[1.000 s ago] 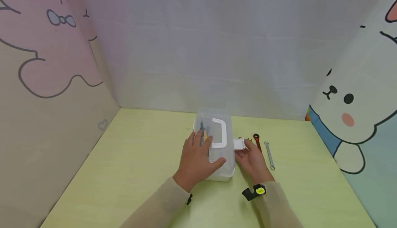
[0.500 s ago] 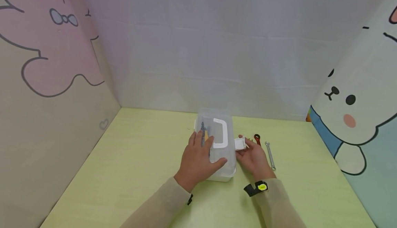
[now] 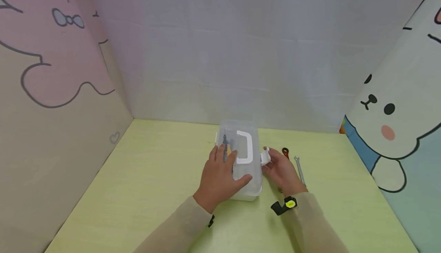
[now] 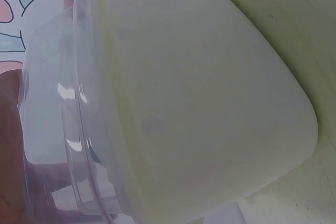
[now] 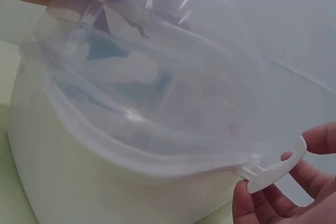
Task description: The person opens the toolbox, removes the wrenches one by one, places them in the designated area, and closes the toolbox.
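Observation:
A lidded plastic storage box (image 3: 255, 186), with a white base and clear lid, stands on the table in the head view. My left hand (image 3: 220, 176) rests on the lid (image 3: 236, 130) with fingers spread, left of the white carry handle (image 3: 249, 149). On the box's right side, my right hand (image 3: 282, 170) holds the white latch (image 3: 265, 157) between thumb and fingers. In the right wrist view this latch (image 5: 278, 174) is tilted outward from the rim, still joined to the box. Blue and yellow items (image 3: 225, 146) show dimly through the lid.
A silver combination wrench (image 3: 299, 168) lies right of my right hand. Beside it is a red wrench (image 3: 285, 152), partly hidden by that hand. A white curtain (image 3: 206, 54) hangs behind the table (image 3: 155, 161), with cartoon-printed panels at both sides.
The latch has swung from lying nearly flat outward to tilting up towards the lid, and my right hand has turned and risen slightly with it. My left hand has stayed on the lid.

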`<state>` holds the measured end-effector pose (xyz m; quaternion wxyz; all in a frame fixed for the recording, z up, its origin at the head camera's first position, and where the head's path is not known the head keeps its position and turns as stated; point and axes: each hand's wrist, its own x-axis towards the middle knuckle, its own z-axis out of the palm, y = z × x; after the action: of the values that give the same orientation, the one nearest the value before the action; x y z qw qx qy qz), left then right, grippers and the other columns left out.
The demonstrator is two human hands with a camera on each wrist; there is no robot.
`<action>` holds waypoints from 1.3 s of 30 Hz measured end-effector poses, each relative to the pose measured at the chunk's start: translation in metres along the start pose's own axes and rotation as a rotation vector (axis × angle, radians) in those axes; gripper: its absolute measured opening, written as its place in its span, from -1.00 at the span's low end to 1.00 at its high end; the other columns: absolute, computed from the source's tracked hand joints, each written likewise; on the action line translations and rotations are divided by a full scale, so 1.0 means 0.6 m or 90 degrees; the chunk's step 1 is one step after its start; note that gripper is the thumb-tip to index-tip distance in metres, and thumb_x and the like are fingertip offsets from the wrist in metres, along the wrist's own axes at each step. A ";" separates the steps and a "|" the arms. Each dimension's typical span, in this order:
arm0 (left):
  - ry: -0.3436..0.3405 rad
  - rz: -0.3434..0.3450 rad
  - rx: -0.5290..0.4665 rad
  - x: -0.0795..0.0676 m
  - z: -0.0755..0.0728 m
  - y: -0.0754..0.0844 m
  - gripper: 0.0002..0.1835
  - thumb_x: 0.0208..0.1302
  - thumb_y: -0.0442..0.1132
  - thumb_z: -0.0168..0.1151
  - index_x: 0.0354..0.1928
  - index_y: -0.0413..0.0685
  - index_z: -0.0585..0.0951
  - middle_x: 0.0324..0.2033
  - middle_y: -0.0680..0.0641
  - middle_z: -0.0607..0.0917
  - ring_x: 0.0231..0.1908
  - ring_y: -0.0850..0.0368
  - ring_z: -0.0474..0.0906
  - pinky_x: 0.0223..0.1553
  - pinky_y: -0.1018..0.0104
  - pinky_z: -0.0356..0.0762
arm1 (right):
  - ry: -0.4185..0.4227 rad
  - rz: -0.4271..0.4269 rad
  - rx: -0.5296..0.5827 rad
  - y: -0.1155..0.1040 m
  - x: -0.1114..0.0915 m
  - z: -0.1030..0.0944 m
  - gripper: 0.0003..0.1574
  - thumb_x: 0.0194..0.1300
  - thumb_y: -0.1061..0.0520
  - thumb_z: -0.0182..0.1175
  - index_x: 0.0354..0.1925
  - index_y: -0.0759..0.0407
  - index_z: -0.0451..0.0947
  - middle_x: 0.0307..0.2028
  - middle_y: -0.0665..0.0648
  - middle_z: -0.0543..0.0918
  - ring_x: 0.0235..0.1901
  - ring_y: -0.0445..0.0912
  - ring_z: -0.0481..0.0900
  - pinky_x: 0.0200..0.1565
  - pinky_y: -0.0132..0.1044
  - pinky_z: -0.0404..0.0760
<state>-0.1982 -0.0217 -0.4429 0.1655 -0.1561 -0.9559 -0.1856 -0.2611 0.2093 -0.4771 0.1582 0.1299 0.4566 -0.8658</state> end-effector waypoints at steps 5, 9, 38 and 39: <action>-0.008 -0.006 -0.001 0.001 -0.002 0.000 -0.06 0.01 0.59 -0.18 0.25 0.08 0.41 0.29 -0.22 0.23 0.28 -0.24 0.09 0.04 -0.06 0.37 | 0.016 -0.032 -0.173 -0.010 -0.004 0.018 -0.36 0.40 0.02 0.04 0.33 0.19 0.13 0.19 0.18 0.28 -0.02 -0.01 0.39 0.02 -0.20 0.42; -0.013 -0.009 -0.001 0.002 -0.003 0.001 -0.06 0.01 0.59 -0.20 0.26 0.09 0.41 0.29 -0.21 0.23 0.28 -0.23 0.09 0.04 -0.06 0.38 | 0.038 -0.052 -0.295 -0.011 -0.001 0.029 -0.38 0.36 -0.04 0.10 0.27 0.15 0.23 0.17 0.14 0.35 0.06 0.04 0.36 0.10 -0.11 0.36; -0.025 -0.016 -0.005 -0.001 -0.003 0.002 -0.03 0.00 0.60 -0.22 0.27 0.07 0.39 0.30 -0.21 0.22 0.29 -0.22 0.07 0.07 -0.09 0.33 | 0.091 -0.088 -0.337 0.028 0.010 0.021 -0.34 0.23 -0.15 0.21 0.18 0.13 0.37 0.12 0.13 0.46 0.09 0.03 0.41 0.11 -0.07 0.37; -0.023 -0.015 -0.003 0.000 -0.003 0.001 -0.03 0.00 0.60 -0.22 0.27 0.07 0.39 0.30 -0.21 0.22 0.29 -0.22 0.07 0.06 -0.09 0.33 | 0.090 -0.088 -0.341 0.028 0.010 0.022 -0.33 0.22 -0.16 0.22 0.18 0.14 0.37 0.12 0.13 0.46 0.08 0.03 0.42 0.11 -0.07 0.37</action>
<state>-0.1973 -0.0217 -0.4413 0.1459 -0.1488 -0.9600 -0.1870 -0.2611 0.1887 -0.4845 0.0949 0.1120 0.6870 -0.7116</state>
